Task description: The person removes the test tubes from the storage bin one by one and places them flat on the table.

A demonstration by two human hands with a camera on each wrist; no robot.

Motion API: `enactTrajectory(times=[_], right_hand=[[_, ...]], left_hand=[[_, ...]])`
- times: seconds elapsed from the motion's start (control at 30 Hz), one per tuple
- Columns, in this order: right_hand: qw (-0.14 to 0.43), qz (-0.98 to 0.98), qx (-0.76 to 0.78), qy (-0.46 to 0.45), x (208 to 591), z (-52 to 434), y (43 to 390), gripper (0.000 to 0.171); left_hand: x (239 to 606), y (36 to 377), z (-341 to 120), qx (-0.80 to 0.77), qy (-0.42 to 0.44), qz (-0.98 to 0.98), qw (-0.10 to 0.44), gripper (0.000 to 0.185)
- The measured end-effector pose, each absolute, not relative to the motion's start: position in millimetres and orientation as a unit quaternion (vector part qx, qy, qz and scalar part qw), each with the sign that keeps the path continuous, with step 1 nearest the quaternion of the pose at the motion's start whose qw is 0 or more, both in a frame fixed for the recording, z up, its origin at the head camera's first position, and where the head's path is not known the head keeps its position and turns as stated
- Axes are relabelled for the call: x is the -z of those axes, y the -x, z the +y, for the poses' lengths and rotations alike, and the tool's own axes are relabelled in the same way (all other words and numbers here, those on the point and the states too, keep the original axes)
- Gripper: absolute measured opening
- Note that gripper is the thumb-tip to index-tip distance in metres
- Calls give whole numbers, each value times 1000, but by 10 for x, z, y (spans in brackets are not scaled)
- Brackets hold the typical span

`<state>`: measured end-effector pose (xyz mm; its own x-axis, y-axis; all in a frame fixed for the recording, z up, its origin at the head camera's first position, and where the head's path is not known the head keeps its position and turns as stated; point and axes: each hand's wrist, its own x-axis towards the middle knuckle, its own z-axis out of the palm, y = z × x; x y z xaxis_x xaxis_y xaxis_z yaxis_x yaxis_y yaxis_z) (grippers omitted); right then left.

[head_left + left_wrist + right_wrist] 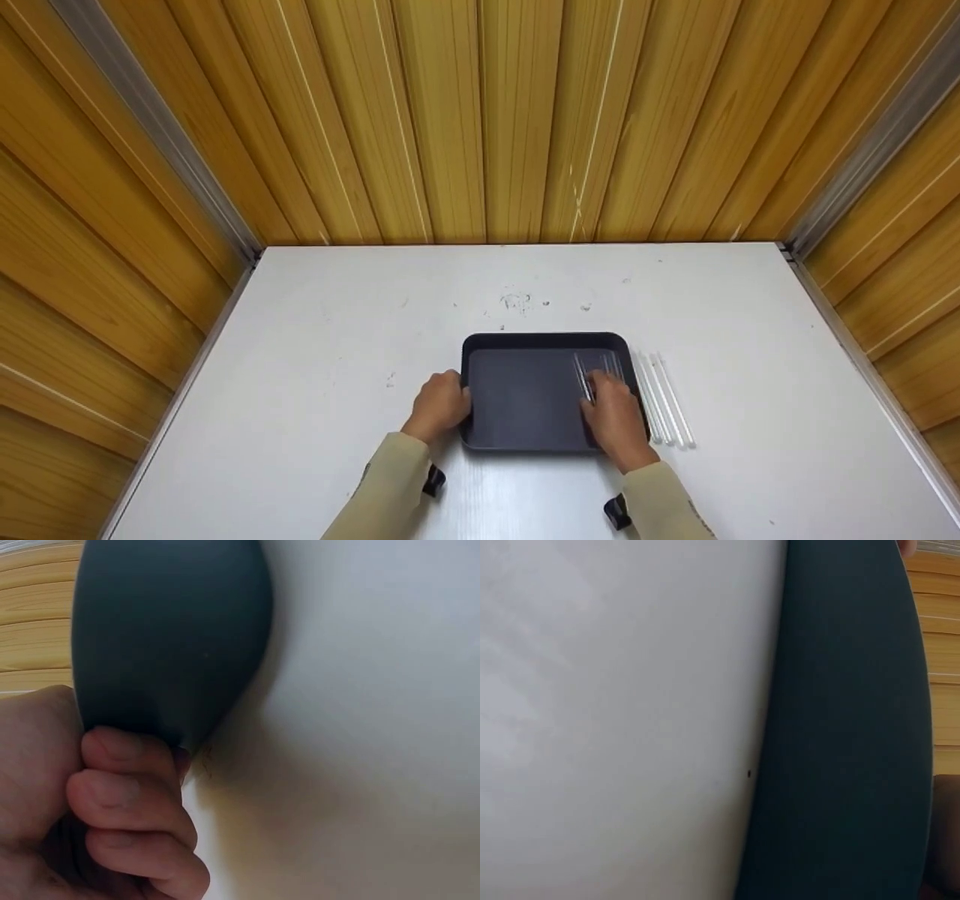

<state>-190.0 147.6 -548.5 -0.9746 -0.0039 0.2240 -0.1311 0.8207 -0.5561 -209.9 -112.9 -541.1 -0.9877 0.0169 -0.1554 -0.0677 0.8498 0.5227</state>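
A black rectangular tray (525, 397) lies on the white table (315, 360), near its front. My left hand (442, 401) grips the tray's left rim; in the left wrist view its curled fingers (131, 795) sit against the dark tray wall (172, 637). My right hand (609, 401) is inside the tray at its right side, fingers bent down on thin clear rods (589, 371) whose far ends stick out past the fingertips. More clear rods (664, 401) lie side by side on the table just right of the tray. The right wrist view shows only the tray's outer wall (847, 735) and the table (615, 720).
Wooden slatted walls (480, 120) enclose the table at the back and on both sides, with metal strips in the corners. Faint scuff marks (517, 301) sit behind the tray. Bare white table lies to the left and far right.
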Motion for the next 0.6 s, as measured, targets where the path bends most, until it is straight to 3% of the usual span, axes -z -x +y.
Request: enactTrajectory(times=[0.6], right_hand=[[95, -936, -338, -14, 5482, 1500, 1929, 29]], left_hand=[[5433, 2116, -1127, -270, 9, 960, 74, 19]])
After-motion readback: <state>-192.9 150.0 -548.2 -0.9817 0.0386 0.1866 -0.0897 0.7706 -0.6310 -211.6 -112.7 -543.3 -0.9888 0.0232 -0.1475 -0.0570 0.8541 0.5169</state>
